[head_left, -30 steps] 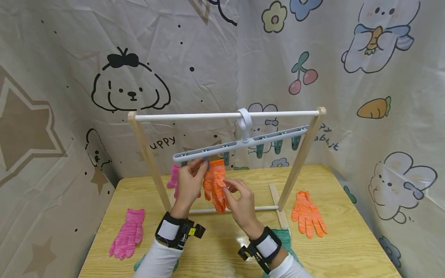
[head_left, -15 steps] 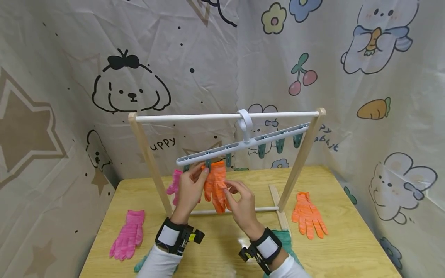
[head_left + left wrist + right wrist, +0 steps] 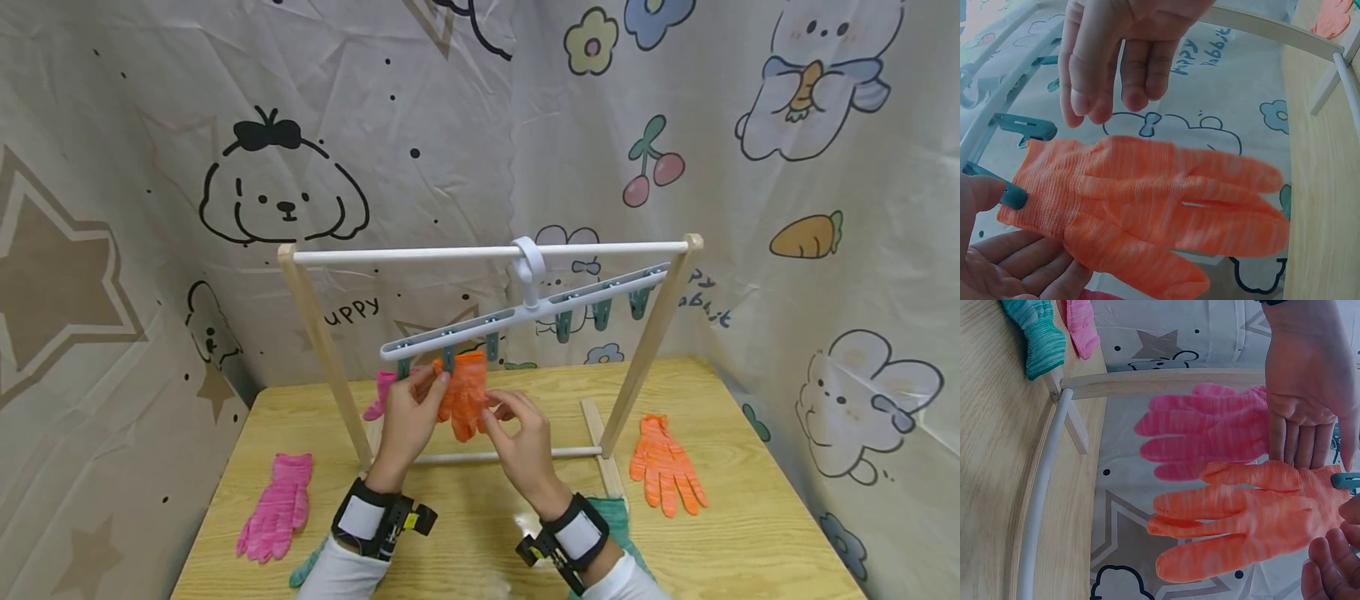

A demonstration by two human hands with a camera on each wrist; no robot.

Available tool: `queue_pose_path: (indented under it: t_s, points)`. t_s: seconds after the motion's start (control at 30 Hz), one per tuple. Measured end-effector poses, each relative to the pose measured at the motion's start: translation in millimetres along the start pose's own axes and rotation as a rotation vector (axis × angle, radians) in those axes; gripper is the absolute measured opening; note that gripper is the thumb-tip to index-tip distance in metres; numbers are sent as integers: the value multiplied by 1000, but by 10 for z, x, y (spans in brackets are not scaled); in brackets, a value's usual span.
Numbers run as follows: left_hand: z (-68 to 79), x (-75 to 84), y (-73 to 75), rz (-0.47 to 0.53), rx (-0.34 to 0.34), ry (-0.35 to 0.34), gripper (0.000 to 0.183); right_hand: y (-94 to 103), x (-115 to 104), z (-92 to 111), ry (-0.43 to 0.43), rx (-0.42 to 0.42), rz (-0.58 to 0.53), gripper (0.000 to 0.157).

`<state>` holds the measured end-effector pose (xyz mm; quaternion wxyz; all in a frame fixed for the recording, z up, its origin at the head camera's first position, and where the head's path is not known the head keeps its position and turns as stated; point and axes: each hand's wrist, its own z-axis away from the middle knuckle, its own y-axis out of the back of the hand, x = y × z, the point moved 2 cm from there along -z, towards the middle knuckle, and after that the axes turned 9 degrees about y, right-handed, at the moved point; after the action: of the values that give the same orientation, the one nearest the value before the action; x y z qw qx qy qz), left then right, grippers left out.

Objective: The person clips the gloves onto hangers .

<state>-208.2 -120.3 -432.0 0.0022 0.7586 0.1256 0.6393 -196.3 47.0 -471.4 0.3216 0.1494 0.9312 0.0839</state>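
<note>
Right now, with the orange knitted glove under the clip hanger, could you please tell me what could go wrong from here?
The orange knitted glove may slip or twist: the teal clip overlaps its cuff near one edge.
The left hand has its thumb close to that clip; an accidental press might loosen it.
The clip hanger hangs by one hook from the white rod, so a tug might swing it.

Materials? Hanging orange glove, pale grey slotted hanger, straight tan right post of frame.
Orange flecked glove: matte knitted yarn; cuff ribbing shows.
Pale grey slotted hanger: probably moulded plastic, smooth; uniform colour, rounded end.
Straight tan right post: likely wood, matte; natural pale tone.
</note>
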Motion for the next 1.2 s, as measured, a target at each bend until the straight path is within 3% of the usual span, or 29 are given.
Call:
queue_pose_path:
  t_s: [0.4, 0.53, 0.63, 0.77, 1.03, 1.2]
  points:
    - [37, -85, 14, -50, -10, 27, 44, 7, -145, 2, -25, -25, -26, 23]
    - [136, 101, 34, -72, -33, 13, 39, 5, -70, 72, -31, -44, -18, 23]
    - [150, 69, 40, -68, -41, 2, 42, -1, -8, 128, -37, -60, -24, 22]
    - [98, -161, 34, -68, -29, 22, 48, 1, -18, 171, -35, -70, -32, 22]
    - [147, -229, 26, -78, -43, 34, 42, 53, -251, 161, -9, -70, -36, 19]
    - [193, -263, 32, -116, -26, 22, 45, 35, -170, 248, -27, -81, -14, 18]
